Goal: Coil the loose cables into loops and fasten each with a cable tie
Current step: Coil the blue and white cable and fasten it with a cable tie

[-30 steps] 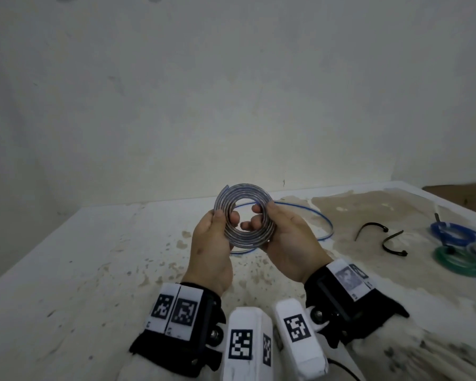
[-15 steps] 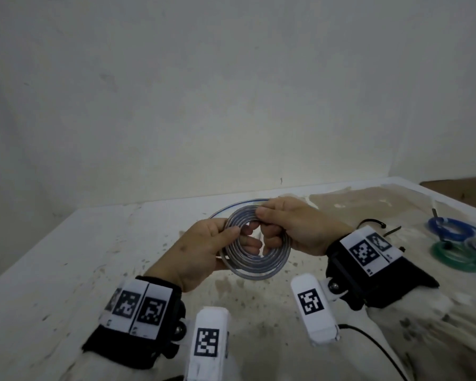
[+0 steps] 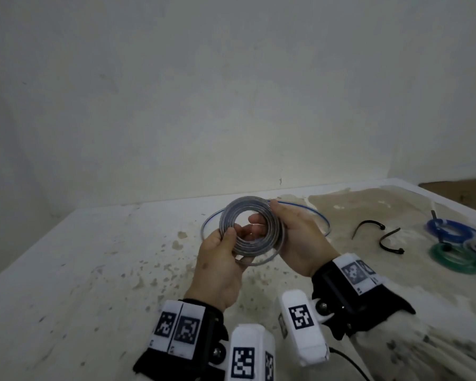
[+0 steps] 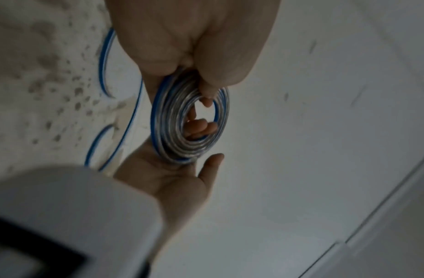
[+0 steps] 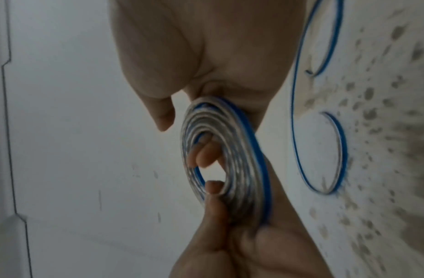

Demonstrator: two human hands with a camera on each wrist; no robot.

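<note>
Fingertips of the right hand poke through the centre of a flat coil of silver-and-blue ribbon cable, thumb standing off the coil's face, while the left hand pinches the coil's near rim between thumb and fingers. The coil is held in the air above the stained white table, its face tilted toward the head camera. Half a second ago the right hand lay over the top of the coil with knuckles up; now it cups the far side, palm turned inward, and the coil sits more upright. The turn appears to have taken up more cable, though a loose tail with a blue edge still curves on the table behind the hands, so winding looks unfinished. Two black cable ties lie unused to the right, near already-coiled blue and green bundles.
</note>
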